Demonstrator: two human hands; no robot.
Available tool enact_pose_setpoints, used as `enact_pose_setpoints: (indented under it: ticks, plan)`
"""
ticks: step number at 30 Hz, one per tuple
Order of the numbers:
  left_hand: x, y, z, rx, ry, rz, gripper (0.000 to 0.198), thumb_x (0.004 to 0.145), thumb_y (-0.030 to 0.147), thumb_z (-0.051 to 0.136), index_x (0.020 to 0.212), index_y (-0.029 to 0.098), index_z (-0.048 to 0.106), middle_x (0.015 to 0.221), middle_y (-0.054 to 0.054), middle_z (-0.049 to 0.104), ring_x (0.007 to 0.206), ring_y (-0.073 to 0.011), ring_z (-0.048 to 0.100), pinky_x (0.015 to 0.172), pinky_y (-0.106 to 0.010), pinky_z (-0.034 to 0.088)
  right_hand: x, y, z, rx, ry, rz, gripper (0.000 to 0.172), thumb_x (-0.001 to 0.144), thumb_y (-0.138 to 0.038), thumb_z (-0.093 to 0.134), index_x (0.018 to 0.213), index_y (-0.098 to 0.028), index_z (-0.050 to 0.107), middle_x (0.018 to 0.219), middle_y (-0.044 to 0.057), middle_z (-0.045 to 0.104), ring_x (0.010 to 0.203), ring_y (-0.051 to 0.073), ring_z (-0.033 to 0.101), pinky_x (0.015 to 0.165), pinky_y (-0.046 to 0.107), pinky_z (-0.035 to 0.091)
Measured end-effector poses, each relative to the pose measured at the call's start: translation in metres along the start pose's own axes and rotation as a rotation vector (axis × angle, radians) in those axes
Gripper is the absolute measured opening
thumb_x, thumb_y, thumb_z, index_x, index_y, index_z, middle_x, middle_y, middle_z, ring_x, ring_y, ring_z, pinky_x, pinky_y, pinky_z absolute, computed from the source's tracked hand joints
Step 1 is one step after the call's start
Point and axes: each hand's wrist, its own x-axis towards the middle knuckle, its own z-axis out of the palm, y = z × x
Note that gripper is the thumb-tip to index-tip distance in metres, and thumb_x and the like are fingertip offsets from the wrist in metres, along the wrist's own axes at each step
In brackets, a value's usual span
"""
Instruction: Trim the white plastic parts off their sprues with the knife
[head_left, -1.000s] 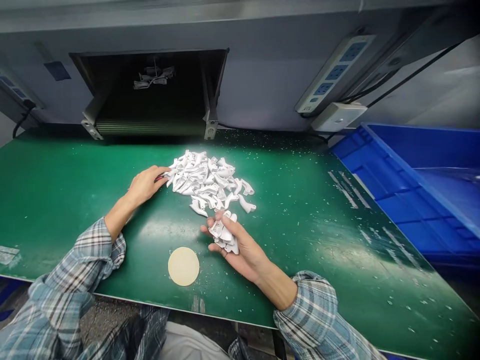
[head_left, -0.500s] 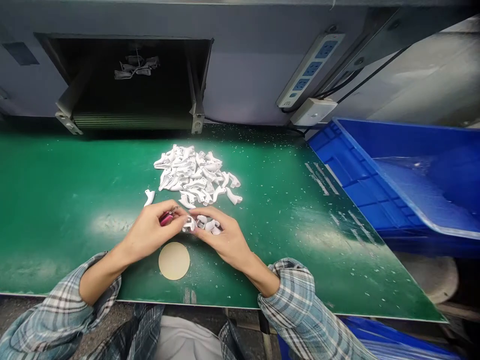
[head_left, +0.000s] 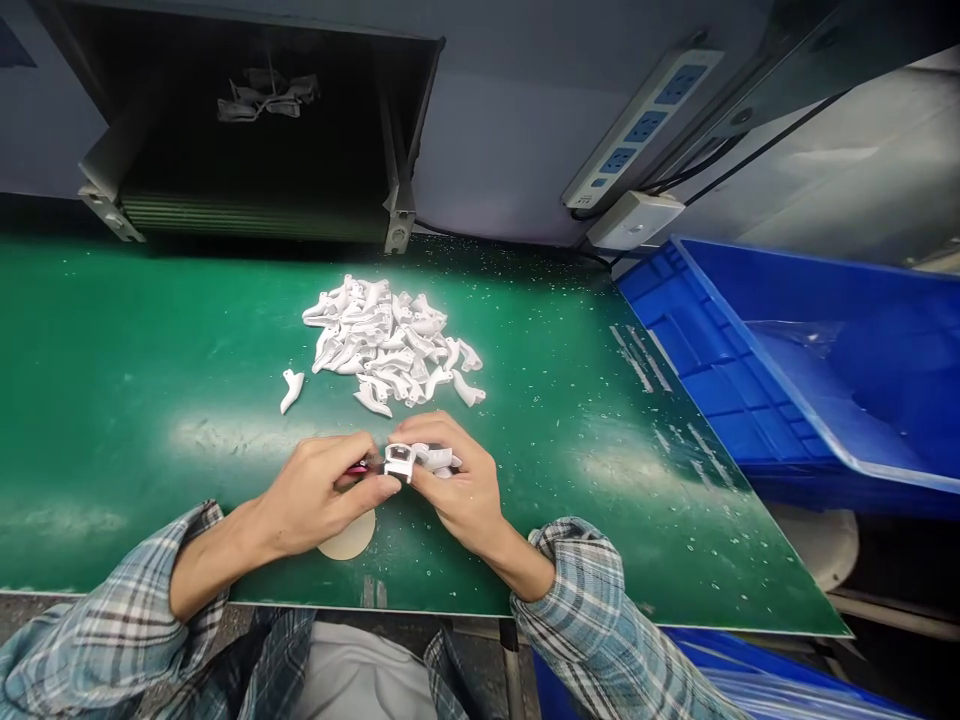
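Fingers (head_left: pixel 424 428) of the right hand (head_left: pixel 459 490) are clenched on a white plastic part (head_left: pixel 400 460), held at lower centre of the frame. A red tool (head_left: pixel 358 467) is gripped in the left hand (head_left: pixel 319 495) and set against that part. A pile of white parts (head_left: pixel 390 340) is noted just above, on the green table (head_left: pixel 150 400). A blue bin (head_left: pixel 750 360) is seen at right.

A factory workstation: a green-matted tabletop (head_left: pixel 600 400) strewn with plastic flecks, a heap of identical white moulded parts (head_left: pixel 386 345), a blue bulk bin (head_left: pixel 825 350) alongside, and a wall-mounted power strip (head_left: pixel 637 120) (industrial fittings throughout).
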Motion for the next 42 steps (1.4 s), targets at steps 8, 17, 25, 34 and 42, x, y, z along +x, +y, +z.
enact_pose_setpoints:
  ticks: [8,17,25,34,42]
  plan:
    - [-0.003,-0.004,0.004,-0.102,-0.053,-0.010,0.038,0.106,0.041,0.049,0.076,0.020,0.040,0.065,0.007,0.035,0.057,-0.0085,0.031,0.054,-0.022,0.025,-0.002,0.000,0.002,-0.013,0.023,-0.027,0.019,0.088,-0.015,0.078,0.103,-0.027,0.077,0.098,0.003,0.073,0.089,0.018,0.068,0.080,0.031,0.053]
    - [-0.002,-0.008,0.001,-0.144,-0.124,-0.051,0.044,0.107,0.047,0.047,0.073,0.019,0.039,0.066,0.006,0.034,0.059,-0.0090,0.030,0.054,-0.024,0.025,-0.002,-0.004,0.004,-0.033,0.016,-0.022,0.014,0.090,-0.018,0.077,0.101,-0.026,0.077,0.096,0.003,0.073,0.086,0.018,0.069,0.079,0.031,0.054]
    - [-0.003,-0.005,0.000,-0.144,0.003,-0.114,0.041,0.102,0.045,0.056,0.072,0.020,0.045,0.061,0.008,0.032,0.053,-0.0083,0.027,0.050,-0.023,0.025,-0.001,-0.005,0.004,-0.020,0.019,0.062,0.011,0.088,-0.020,0.077,0.099,-0.024,0.076,0.097,0.004,0.074,0.087,0.018,0.068,0.080,0.032,0.054]
    - [-0.002,-0.004,-0.008,0.057,0.156,-0.167,0.019,0.104,0.037,0.053,0.101,0.020,0.061,0.073,0.003,0.062,0.058,-0.0100,0.052,0.055,-0.021,0.040,0.004,-0.011,0.003,0.451,-0.185,0.610,0.041,0.086,-0.049,0.079,0.114,-0.021,0.074,0.081,0.001,0.069,0.058,0.012,0.061,0.051,0.025,0.055]
    - [-0.003,-0.011,-0.012,0.856,0.212,0.181,0.036,0.106,0.045,0.053,0.082,0.019,0.060,0.071,0.000,0.065,0.063,-0.0144,0.058,0.056,-0.029,0.031,0.011,-0.015,-0.006,0.369,-0.157,0.698,0.036,0.081,-0.046,0.084,0.099,-0.018,0.071,0.072,0.000,0.069,0.050,0.011,0.058,0.047,0.023,0.050]
